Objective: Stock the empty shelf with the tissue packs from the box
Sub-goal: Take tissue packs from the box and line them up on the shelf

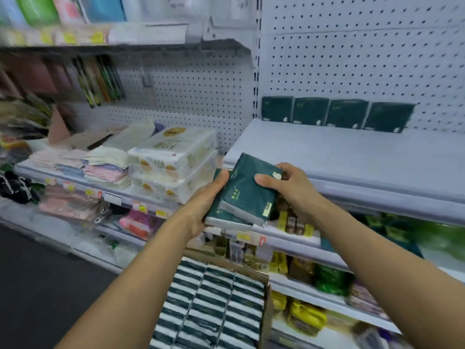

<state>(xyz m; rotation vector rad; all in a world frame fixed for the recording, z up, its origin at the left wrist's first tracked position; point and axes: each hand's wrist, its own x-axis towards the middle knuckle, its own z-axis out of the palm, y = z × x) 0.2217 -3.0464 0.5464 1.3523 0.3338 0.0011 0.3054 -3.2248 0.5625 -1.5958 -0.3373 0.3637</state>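
Both hands hold dark green tissue packs in front of the white shelf's (pixel 352 157) front edge. My right hand (pixel 289 190) grips the upper pack (pixel 249 192) at its far right corner, thumb on top. My left hand (pixel 206 197) grips a second pack (pixel 221 217) that lies under the first, mostly hidden. Several more green packs (pixel 337 114) stand upright in a row against the pegboard at the back of that shelf. Below my arms, the cardboard box (pixel 266 311) is filled with rows of packs (pixel 214 306) seen edge-on.
To the left, a neighbouring shelf holds white tissue bundles (pixel 173 162) and folded cloths (pixel 105 165). Lower shelves under the white shelf carry yellow and green packaged goods (pixel 302 268). Dark floor (pixel 37 285) lies at the lower left.
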